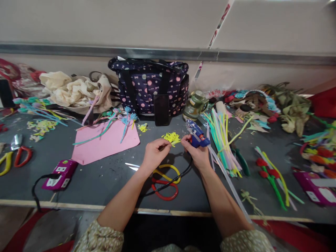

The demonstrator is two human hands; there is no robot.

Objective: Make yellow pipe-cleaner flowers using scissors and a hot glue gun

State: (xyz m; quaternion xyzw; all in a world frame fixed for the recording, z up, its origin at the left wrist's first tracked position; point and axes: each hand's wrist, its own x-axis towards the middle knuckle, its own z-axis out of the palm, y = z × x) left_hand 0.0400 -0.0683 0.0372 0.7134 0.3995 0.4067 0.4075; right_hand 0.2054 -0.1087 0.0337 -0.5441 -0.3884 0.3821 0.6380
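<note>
My left hand (156, 153) is closed in a pinch on a small yellow piece (175, 142), which looks like a cut of fuzzy pipe cleaner. Wrapped in my right hand (197, 152) is a blue glue gun (196, 133), its dark cord hanging down across the table. The right fingertips come close to the yellow piece; whether they touch it I cannot tell. Just behind the hands lies a heap of yellow snippets (170, 136). Below them, between my forearms, rest scissors (165, 189) with one red and one yellow handle.
A pink sheet (105, 147) carries pipe-cleaner flowers (126, 117). At the back stand a dark patterned bag (147, 84), a phone (161, 110) and a green bottle (195, 105). Bundled pipe cleaners (222, 136) lie right, a purple power strip (60, 175) left.
</note>
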